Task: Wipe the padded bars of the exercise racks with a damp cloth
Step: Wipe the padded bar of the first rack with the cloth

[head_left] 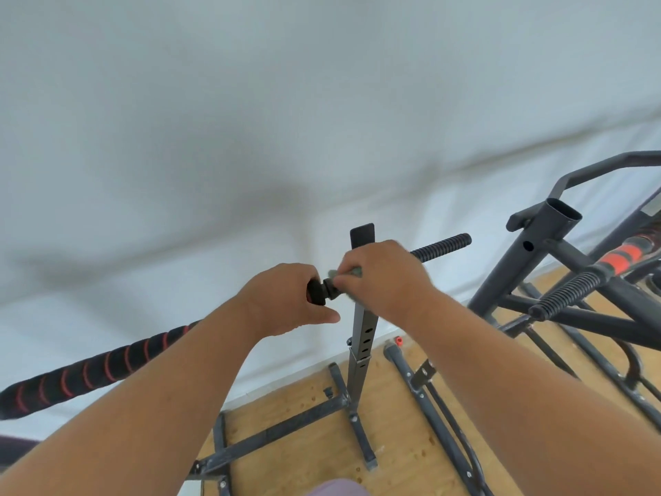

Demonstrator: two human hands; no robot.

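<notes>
left hand (pixel 286 298): curled round the bar right by a black collar (pixel 316 292), thumb sticking out underneath toward the post

right hand (pixel 382 277): bunched over a greenish cloth (pixel 348 274), holding it against the bar just where it crosses the post; only a bit of cloth peeks out between the fingers

cloth: pretty much buried under the right hand, sitting on the bar between the two hands, touching the collar side

bar (pixel 96 366): long one running from lower left up to the right, black padding with red spiral stripes on the left stretch, ribbed black end (pixel 441 245) poking out past the right hand

post (pixel 363 323): grey square upright with a row of holes, black cap on top, feet on the wood floor (pixel 286 417)

second rack (pixel 529 266): off to the right, dark tube frame, well apart from both hands; it has a ribbed grip (pixel 568 293) and a padded piece with an orange band (pixel 624 257)

wall (pixel 250 119): plain white, behind everything

blur: hands and cloth are a bit smeared, so can't tell how the cloth is folded
</notes>
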